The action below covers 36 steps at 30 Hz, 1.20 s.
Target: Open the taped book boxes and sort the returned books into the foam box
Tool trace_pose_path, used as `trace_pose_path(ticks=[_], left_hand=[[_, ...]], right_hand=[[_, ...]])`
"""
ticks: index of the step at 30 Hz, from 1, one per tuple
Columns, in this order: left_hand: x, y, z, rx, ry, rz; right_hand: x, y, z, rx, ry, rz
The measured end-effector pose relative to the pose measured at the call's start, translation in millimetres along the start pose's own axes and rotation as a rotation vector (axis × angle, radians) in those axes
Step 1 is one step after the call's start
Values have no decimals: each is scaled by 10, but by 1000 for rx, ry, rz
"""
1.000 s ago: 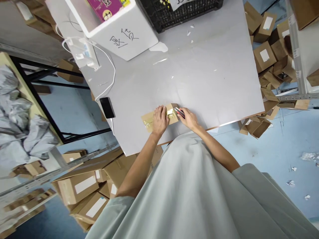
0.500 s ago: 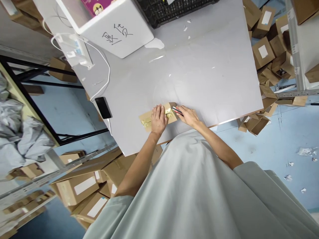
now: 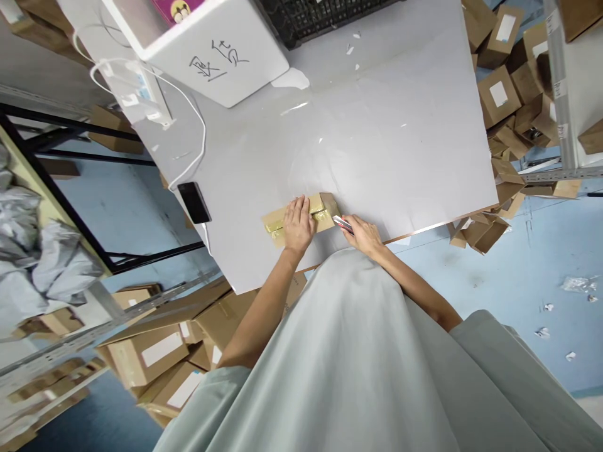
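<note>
Right hand (image 3: 365, 233) closed around a small utility knife (image 3: 342, 223), tip at the right end of a flat taped cardboard box (image 3: 301, 212), just below frame centre near the front edge of the white table (image 3: 400, 138). Left hand (image 3: 298, 223) spread flat on the box top, pinning it. Probably light, stiff, tape slick; best held by pressing the top or gripping the long edges. Black phone (image 3: 194, 202) to the left

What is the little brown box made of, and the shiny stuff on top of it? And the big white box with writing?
The small box under the left hand looks like brown cardboard, matte and papery. The strip along its top looks like clear plastic tape, since it shines yellowish. The white box looks like foam, perhaps polystyrene: thick, dull white walls with rounded edges.
</note>
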State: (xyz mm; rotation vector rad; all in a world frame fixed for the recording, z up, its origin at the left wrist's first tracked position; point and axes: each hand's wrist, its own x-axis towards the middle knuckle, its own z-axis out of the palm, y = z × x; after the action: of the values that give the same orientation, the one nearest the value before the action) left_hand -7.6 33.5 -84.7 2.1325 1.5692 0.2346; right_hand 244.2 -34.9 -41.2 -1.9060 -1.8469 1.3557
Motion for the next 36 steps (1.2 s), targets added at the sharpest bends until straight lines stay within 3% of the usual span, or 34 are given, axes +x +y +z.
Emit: trace_pose_path(ticks=[5,12,15,19,23,27,32,36], left_hand=[[96,-59,-217,-4,-64,63],[23,-381,-551,39,-114,60],[-29,-430,-511,20,-102,50],[-28,-428,-396,-31,-46,39],[18,-452,-370,-77,-39,52],[55,-472,-435,-132,-42,93],[-14,-536,-536,-172,-53,48],[-172,-667,-508,-154,-2,-48]], right_hand=[[5,9,66,156,103,207],[223,-205,29,128,139,79],[420,-293,-71,87,132,-65],[594,-390,-255,-96,-32,-190],[589,-544,-382,-399,-112,-207],[520,-764,-380,-648,-136,-195],[475,-922,-312,-799,-105,-204],[530,-919,-315,-816,-108,-247]])
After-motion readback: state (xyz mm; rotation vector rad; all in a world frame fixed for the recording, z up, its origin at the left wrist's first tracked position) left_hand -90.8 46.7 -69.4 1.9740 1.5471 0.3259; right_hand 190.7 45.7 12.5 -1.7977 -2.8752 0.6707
